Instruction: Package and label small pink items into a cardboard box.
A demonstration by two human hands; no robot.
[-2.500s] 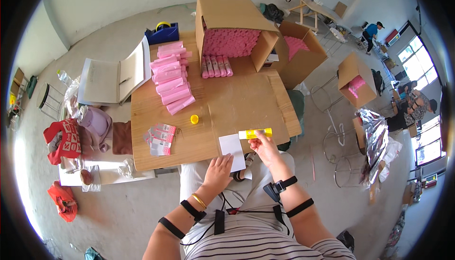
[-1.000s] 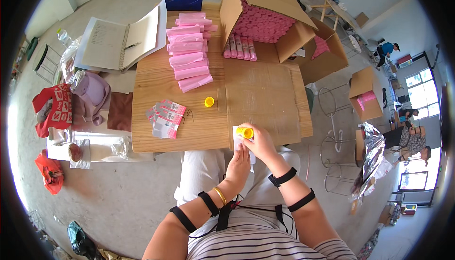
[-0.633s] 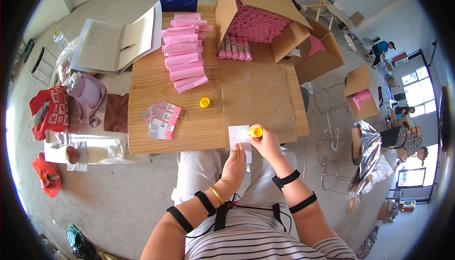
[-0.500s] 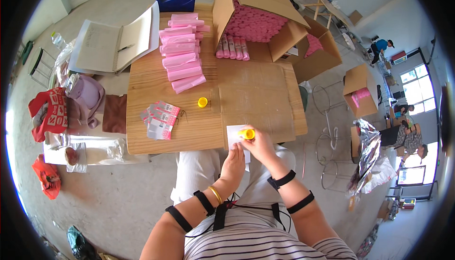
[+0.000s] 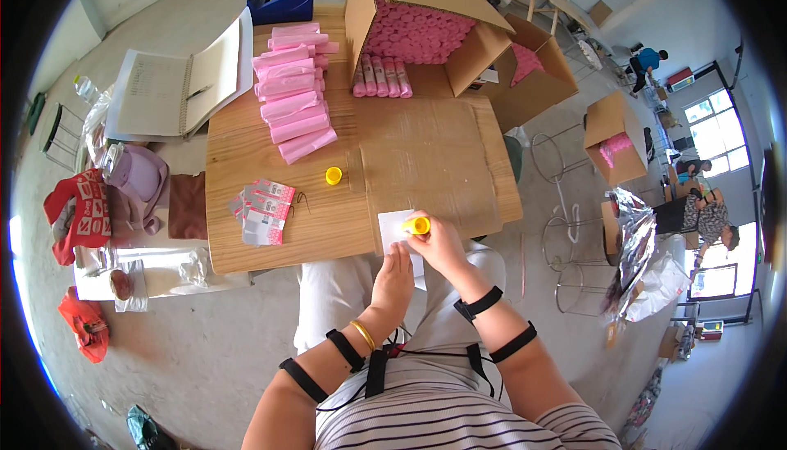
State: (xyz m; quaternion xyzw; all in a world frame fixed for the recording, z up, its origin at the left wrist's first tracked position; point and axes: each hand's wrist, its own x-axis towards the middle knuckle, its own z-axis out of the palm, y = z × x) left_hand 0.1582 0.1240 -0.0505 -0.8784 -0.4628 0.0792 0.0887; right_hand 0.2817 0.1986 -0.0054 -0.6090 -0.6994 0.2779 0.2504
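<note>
Wooden tabletop (image 5: 239,148): white paper (image 5: 393,227) overhangs near edge | right hand (image 5: 440,247) pinches yellow glue stick (image 5: 420,225) | left hand (image 5: 394,279) flat on paper | I see tabletop between yellow cap (image 5: 334,175) and edge

Bright daylight; windows (image 5: 720,155) at right blown out; foil (image 5: 635,245) glares; fisheye bends edges; corners black.

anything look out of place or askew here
Nothing looks spilled or damaged. Mildly askew: the notebook sticks out past the table's left edge, and the white paper, which the left hand touches, overhangs the near edge. The yellow cap sits apart from the glue stick in the right hand.
</note>
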